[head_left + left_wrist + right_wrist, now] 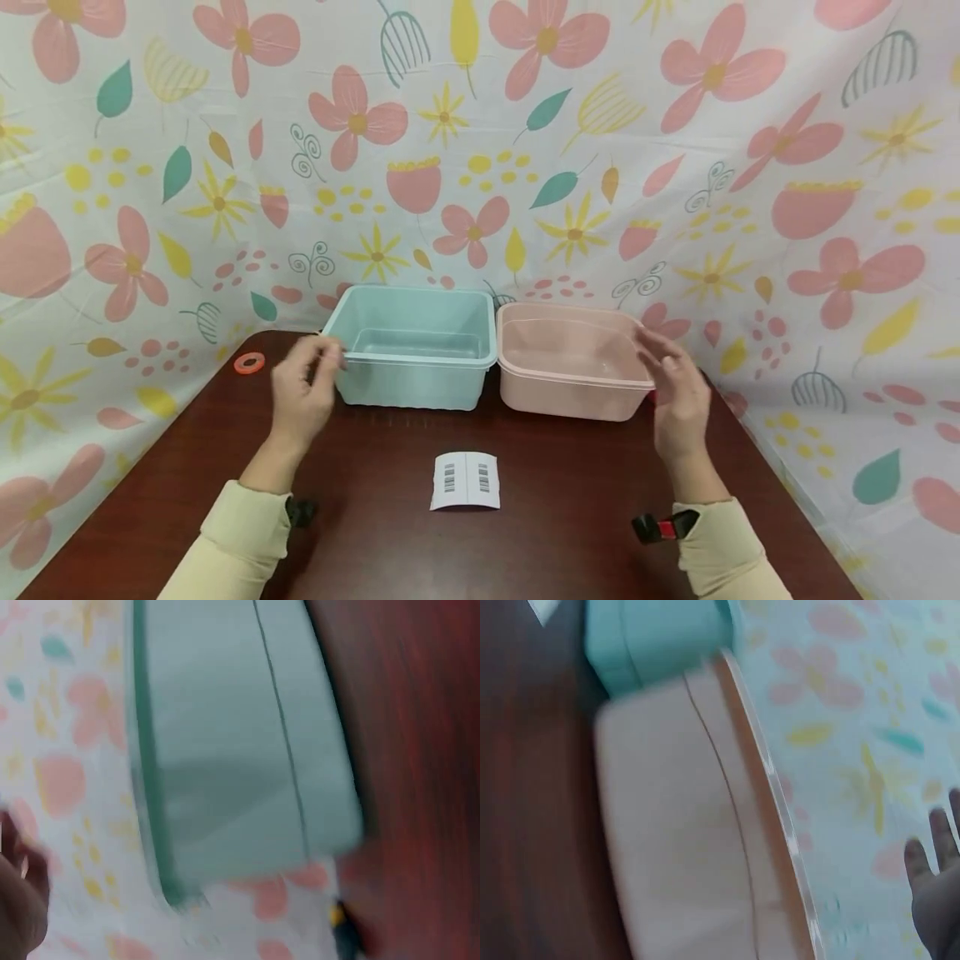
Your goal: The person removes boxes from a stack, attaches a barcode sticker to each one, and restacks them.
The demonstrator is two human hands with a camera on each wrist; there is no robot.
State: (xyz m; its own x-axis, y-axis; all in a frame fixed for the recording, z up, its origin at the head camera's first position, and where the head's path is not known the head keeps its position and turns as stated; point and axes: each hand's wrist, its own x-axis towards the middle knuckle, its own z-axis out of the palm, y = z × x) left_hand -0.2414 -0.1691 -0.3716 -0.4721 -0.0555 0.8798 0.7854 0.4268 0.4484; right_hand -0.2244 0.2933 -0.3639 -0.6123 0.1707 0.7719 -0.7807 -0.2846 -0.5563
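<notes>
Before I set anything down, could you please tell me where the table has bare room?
Bare tabletop lies left and right of the barcode paper, and on its near side. The far side is crowded: the blue bin and pink bin stand close together there.

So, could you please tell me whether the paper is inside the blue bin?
No, the paper lies on the table, in front of the blue bin.
</notes>
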